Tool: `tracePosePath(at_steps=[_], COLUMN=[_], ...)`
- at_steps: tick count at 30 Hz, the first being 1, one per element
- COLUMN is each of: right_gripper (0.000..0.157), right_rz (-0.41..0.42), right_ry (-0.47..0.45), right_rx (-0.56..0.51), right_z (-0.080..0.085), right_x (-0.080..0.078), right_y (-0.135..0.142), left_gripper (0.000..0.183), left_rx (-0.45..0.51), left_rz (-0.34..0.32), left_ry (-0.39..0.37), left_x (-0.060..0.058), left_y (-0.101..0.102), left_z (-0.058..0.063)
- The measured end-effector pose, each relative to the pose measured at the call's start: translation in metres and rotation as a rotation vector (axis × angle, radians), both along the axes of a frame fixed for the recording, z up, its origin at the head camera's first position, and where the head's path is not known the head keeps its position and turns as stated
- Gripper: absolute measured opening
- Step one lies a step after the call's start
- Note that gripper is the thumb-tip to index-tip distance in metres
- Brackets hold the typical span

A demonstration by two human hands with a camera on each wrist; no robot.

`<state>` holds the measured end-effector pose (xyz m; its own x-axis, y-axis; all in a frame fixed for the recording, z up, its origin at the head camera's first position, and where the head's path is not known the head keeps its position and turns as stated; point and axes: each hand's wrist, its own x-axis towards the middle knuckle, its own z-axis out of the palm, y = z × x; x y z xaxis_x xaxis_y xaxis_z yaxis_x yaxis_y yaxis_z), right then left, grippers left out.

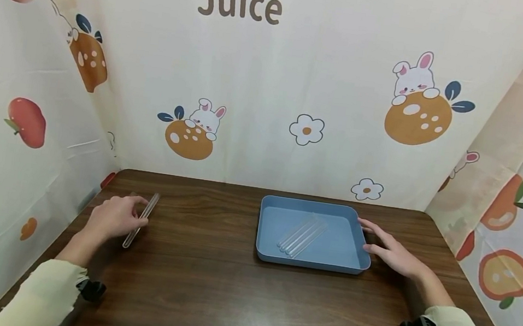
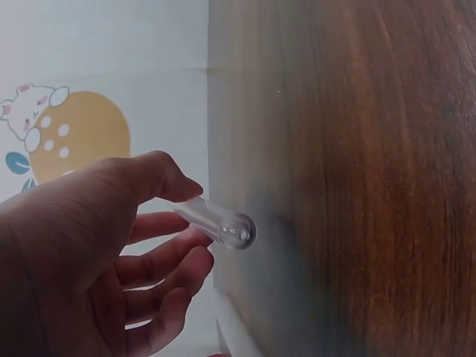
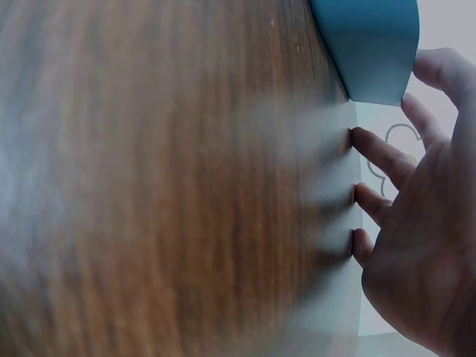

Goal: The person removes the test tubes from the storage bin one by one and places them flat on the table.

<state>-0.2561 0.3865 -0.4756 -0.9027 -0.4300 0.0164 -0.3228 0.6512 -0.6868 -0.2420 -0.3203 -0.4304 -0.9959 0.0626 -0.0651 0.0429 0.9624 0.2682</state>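
Observation:
My left hand (image 1: 117, 215) pinches a clear test tube (image 1: 150, 207) between thumb and fingers, at the left side of the table. The tube slants in the head view; its rounded end (image 2: 238, 232) points toward the camera in the left wrist view. Several more clear test tubes (image 1: 302, 236) lie side by side in a shallow blue tray (image 1: 341, 212) right of centre. My right hand (image 1: 393, 254) is at the tray's right wall, thumb and index finger touching it. Its other fingertips (image 3: 362, 138) rest on the table, fingers extended and spread.
The dark wooden table (image 1: 195, 286) has a wide stretch of bare wood between the left hand and the tray. Printed curtains (image 1: 263, 75) with fruit and rabbits stand along the table's back, left and right. Each wrist wears a black device (image 1: 91, 290).

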Motion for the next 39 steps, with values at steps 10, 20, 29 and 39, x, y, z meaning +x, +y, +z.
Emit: tracePosePath(at_steps=[10, 20, 29, 39], right_gripper=[0.073, 0.072, 0.071, 0.071], right_rz=[-0.005, -0.006, 0.002, 0.006], right_ry=[0.001, 0.015, 0.027, 0.022], right_rx=[0.004, -0.002, -0.001, -0.004], right_z=[0.0, 0.0, 0.002, 0.0], right_x=[0.0, 0.001, 0.001, 0.001], right_y=[0.0, -0.001, -0.002, -0.001], left_gripper=[0.058, 0.057, 0.058, 0.057], left_rx=[-0.022, -0.024, -0.028, -0.035], left_rz=[0.027, 0.045, 0.057, 0.052], left_ry=[-0.032, -0.052, -0.067, -0.074], left_x=[-0.006, -0.013, -0.013, -0.013], left_y=[-0.001, 0.001, 0.0, -0.003], left_z=[-0.006, -0.01, -0.011, -0.013])
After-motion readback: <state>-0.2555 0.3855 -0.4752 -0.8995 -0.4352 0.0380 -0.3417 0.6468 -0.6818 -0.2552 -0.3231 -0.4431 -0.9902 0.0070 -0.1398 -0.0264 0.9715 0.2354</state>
